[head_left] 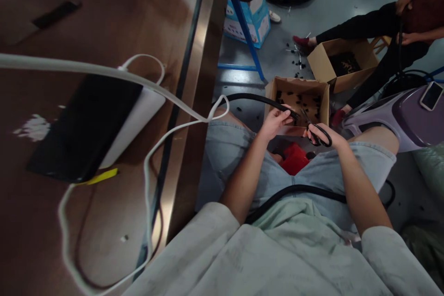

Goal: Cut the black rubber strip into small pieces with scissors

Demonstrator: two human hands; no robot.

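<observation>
My left hand [276, 122] is closed round a black tube [255, 97] near its end. Black-handled scissors [321, 136] are in my right hand [323, 135], their blades slightly apart and pointing up-left beside the tube's end. Whether the blades touch the tube I cannot tell. Both hands are over the near edge of an open cardboard box [324, 101] with small black pieces [301, 99] inside. More black tube crosses my lap.
On the left, a wooden table [114, 222] bears a black phone [90, 125], a white device and a white cable [147, 185]. Another person [421, 14] sits at the upper right by a second box [322, 60]. A purple stool [409, 115] holds a phone [431, 96].
</observation>
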